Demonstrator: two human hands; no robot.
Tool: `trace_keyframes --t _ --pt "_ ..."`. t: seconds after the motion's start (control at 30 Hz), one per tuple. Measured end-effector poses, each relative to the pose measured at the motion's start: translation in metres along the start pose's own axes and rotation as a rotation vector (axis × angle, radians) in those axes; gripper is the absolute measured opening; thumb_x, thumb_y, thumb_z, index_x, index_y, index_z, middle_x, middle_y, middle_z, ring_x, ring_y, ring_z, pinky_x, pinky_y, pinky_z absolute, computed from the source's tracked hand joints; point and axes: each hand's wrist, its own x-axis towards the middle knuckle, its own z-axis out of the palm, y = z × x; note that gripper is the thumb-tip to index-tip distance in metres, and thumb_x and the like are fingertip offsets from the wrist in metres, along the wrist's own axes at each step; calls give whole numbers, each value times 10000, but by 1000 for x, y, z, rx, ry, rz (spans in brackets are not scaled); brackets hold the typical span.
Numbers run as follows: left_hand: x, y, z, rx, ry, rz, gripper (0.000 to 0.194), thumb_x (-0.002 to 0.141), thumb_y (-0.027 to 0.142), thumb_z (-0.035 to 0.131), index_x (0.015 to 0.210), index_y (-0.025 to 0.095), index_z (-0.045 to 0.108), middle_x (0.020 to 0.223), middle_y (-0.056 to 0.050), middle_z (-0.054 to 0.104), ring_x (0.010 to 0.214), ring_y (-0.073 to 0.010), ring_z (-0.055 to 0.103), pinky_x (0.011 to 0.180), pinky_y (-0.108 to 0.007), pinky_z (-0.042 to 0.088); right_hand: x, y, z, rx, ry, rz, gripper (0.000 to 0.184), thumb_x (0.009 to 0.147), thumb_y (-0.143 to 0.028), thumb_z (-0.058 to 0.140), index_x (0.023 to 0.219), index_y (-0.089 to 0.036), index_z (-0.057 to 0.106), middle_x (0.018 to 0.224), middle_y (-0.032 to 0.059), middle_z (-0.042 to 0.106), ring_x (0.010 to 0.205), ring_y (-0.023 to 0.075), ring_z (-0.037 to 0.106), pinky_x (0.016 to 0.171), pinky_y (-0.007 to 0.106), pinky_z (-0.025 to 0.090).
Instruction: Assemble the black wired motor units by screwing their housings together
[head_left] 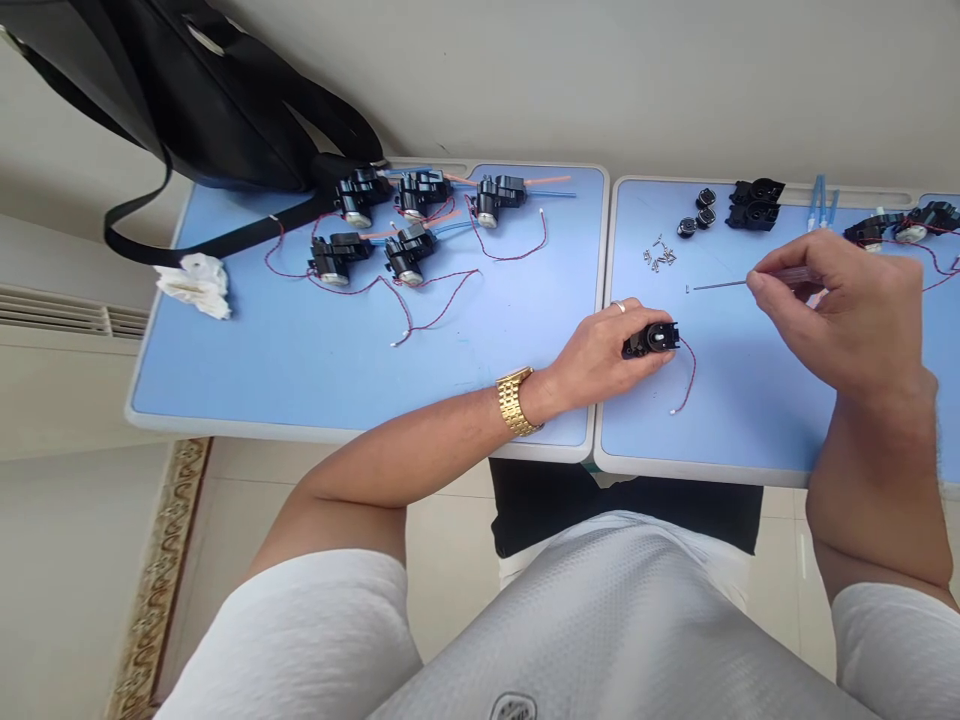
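1. Two blue desks point(360, 428) butted edge to edge, which gives lots of room for spreading parts out.
2. One black bag point(210, 100) slumped over the far left corner, strap trailing across the desk, plus one crumpled white tissue point(195, 285) near the left edge. Both apparently pushed out of the way.
3. Seven black motor units point(360, 197): five on the left desk, two at the far right, cut off by the frame. Spaced apart, probably to keep the wires from tangling.
4. Left hand point(592, 355), with one gold watch point(515, 400) and one ring point(618, 306): grip clamped on one small black part point(651, 340), near the front of the right desk. Probably held that way to keep it steady. No telling whether it touches the desk. One red wire point(690, 375) curling from it onto the desktop.
5. Right hand point(832, 320): grip closed on one thin screwdriver point(720, 285), pen-style for control, tip pointing left and clear of the black part.
6. Along the far edge, three round black caps point(705, 197) and one black double housing point(754, 205), apparently kept within reach.
7. One little heap of screws point(658, 255), too tiny to count.
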Motion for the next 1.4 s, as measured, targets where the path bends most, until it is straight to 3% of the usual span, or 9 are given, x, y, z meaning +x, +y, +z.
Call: trace_keyframes --t 0.2,0.37,0.67,0.83,0.93,1.03,1.2,1.4 --pt "0 2 -1 1 -1 -7 308 1034 384 741 1291 215 754 1084 -57 768 960 -197 720 935 -360 604 -1 3 5 -8 -99 18 108 1058 -341 645 994 -324 730 930 20 853 748 272 785 748 460 572" --pt "-1 0 -1 -7 9 24 314 1040 384 737 1293 199 750 1078 -62 764 959 -194 722 926 -355 605 -2 5 7 -17 -86 3 116 1071 -363 628 993 -312 697 912 17 843 746 271 769 755 449 532" --pt "-1 -1 -1 -16 17 26 317 1036 376 742 1300 201 752 1102 -70 774 1002 -204 738 950 -372 621 -1 0 4 -33 -57 -7 95 1047 -288 663 961 -321 688 902 4 848 728 243 790 691 411 564" --pt "-2 0 -1 -28 1 0 326 1004 312 770 1320 235 754 1378 -111 755 1234 -246 747 1096 -425 618 -2 -8 -1 38 7 -9 119 1036 -271 672 942 -330 714 860 0 829 753 255 793 669 425 571" --pt "-2 1 -3 -29 -25 -8 342 1010 342 776 1338 247 756 1565 -137 677 1333 -284 734 1111 -459 628 -3 -15 -6 84 19 -9 138 1043 -279 679 930 -345 724 837 -1 816 754 273 785 674 460 573" --pt "-2 0 -4 -67 -36 28 352 1016 342 779 1353 244 756 1629 -152 639 1425 -311 702 1117 -465 636 -4 -21 -10 129 2 -3 146 1059 -296 666 948 -351 744 845 5 814 764 287 777 680 483 574" --pt "-2 -3 -3 -112 -50 76 390 1014 352 800 1391 268 750 1635 -146 646 1468 -307 683 1154 -467 629 -7 -26 -14 143 -16 25 153 1057 -300 666 986 -376 778 876 0 819 801 292 782 717 498 592" --pt "-1 -4 0 -139 -60 86 410 1036 359 778 1429 247 743 1501 -130 748 1458 -275 694 1246 -477 580 -7 -24 -14 149 -6 -10 139 1045 -267 685 939 -348 726 854 -4 818 752 271 775 666 459 578"
